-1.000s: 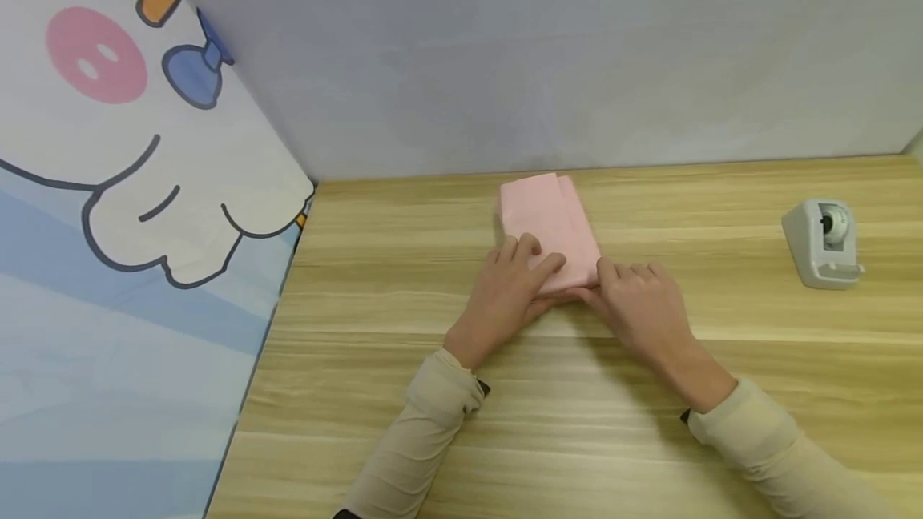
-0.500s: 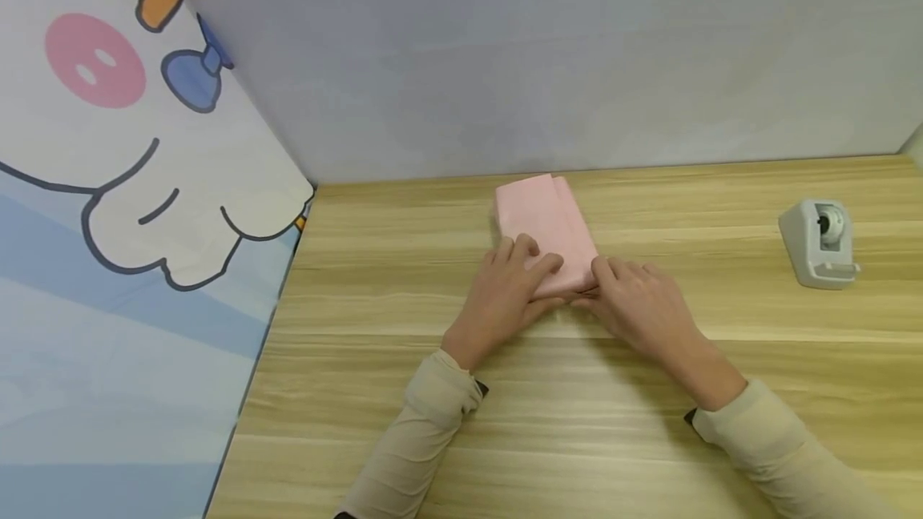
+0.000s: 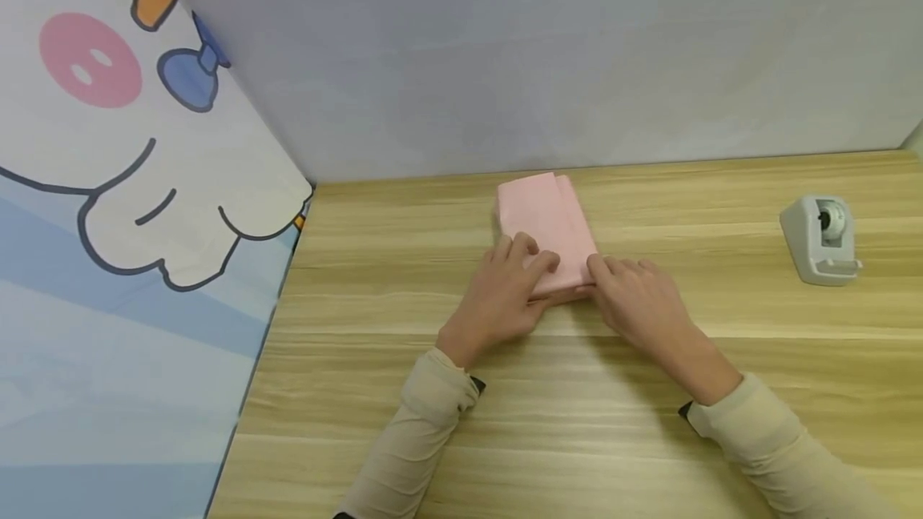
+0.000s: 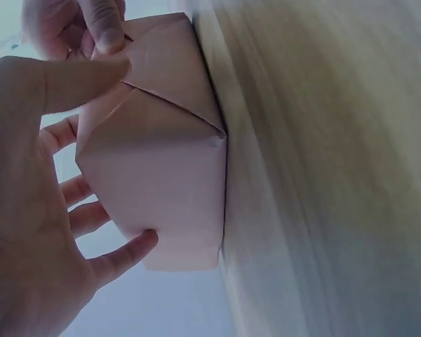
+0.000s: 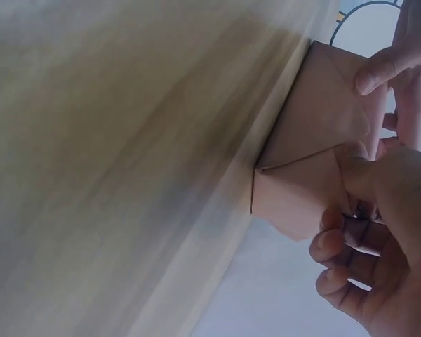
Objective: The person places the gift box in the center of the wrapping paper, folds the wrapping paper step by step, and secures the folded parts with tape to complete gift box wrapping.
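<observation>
Wood-grain tabletop [image 3: 591,439]: pink, boxy paper package [image 3: 548,223] with diagonal end folds [image 4: 172,104], in the grip of both hands [image 3: 497,295] [image 3: 638,295].

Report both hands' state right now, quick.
Left hand: closed, holding the pink package at its near left part.
Right hand: closed, pinching the pink package at its near right corner.

No readable text, no legible labels or brands, no numbers or signs
</observation>
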Motion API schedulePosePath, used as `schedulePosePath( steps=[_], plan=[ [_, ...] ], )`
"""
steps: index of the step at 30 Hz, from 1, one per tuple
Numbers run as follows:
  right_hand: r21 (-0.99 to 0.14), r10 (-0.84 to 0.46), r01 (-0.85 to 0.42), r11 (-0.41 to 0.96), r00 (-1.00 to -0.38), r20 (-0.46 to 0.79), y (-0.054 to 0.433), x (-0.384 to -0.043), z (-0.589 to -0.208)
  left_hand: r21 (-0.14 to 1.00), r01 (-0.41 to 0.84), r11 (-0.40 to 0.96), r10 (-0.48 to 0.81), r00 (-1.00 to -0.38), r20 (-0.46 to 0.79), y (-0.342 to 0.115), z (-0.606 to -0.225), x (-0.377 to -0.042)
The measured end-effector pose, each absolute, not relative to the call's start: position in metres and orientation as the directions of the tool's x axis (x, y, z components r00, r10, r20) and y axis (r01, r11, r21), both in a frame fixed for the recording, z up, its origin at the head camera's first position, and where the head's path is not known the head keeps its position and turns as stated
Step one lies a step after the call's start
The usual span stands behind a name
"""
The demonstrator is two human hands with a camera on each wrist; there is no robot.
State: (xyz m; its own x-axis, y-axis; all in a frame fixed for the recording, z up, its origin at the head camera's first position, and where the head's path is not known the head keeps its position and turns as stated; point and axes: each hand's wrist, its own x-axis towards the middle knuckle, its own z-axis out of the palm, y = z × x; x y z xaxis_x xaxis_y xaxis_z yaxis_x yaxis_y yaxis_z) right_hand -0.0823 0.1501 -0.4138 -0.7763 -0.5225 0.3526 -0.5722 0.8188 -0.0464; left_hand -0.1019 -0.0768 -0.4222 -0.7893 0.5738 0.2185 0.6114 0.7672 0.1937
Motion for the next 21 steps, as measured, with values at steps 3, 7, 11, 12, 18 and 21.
schedulePosePath(
  steps=[3,7,11,12,18,21],
  plan=[
    [-0.044,-0.535,-0.572,0.819,-0.788,0.304,0.150,-0.083,-0.411,0.187,0.607,0.773,0.574,-0.793,0.204,-0.078,-0.422,-0.102],
    [-0.033,-0.525,-0.554,0.832,-0.806,0.274,0.147,-0.083,-0.408,0.191,0.609,0.770,0.562,-0.789,0.248,-0.078,-0.426,-0.102],
    [-0.037,-0.492,-0.518,0.855,-0.831,0.260,0.141,-0.083,-0.408,0.179,0.611,0.771,0.555,-0.783,0.282,-0.076,-0.428,-0.103],
    [-0.038,-0.486,-0.511,0.858,-0.835,0.257,0.140,-0.083,-0.408,0.172,0.612,0.772,0.556,-0.781,0.284,-0.076,-0.427,-0.103],
    [-0.026,-0.485,-0.508,0.861,-0.836,0.257,0.136,-0.080,-0.403,0.144,0.622,0.770,0.578,-0.774,0.257,-0.075,-0.425,-0.102],
    [-0.029,-0.490,-0.513,0.858,-0.835,0.249,0.136,-0.079,-0.400,0.148,0.621,0.770,0.584,-0.779,0.230,-0.076,-0.424,-0.103]
  ],
)
